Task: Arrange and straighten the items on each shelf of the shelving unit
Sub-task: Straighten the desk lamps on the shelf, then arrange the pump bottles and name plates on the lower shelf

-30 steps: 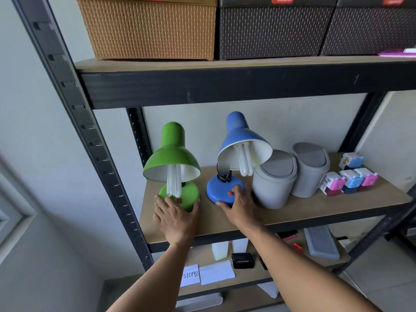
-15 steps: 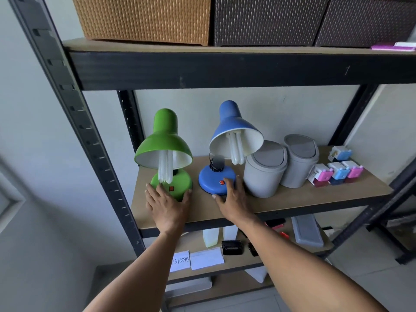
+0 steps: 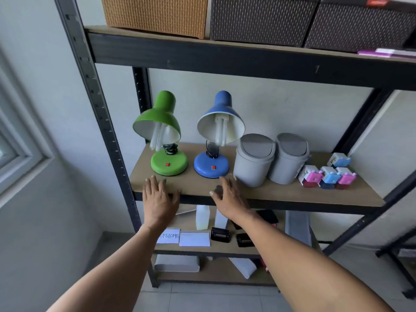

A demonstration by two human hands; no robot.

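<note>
The shelving unit [image 3: 105,122], a black metal frame with wooden boards, is seen from the front. On its middle shelf [image 3: 281,194], a green desk lamp [image 3: 163,136] is placed at the left end, standing upright, its shade tipped forward and down toward the viewer so the white bulb is shown. Just beside it to the right, a blue desk lamp [image 3: 217,136] is stood the same way, its shade also faced toward the viewer. Both round bases are set with their red switches toward the front edge. Below the green base, the left hand [image 3: 159,199] is held flat with fingers spread and straight, fingertips over the shelf's front edge, apart from the lamp. The right hand [image 3: 229,197] is likewise spread open, its fingertips just beside the blue base; whether contact is made cannot be told. Nothing is held by either hand. Further right, two grey swing-lid bins [image 3: 270,158] are stood touching, then small pink and blue boxes [image 3: 328,174].
</note>
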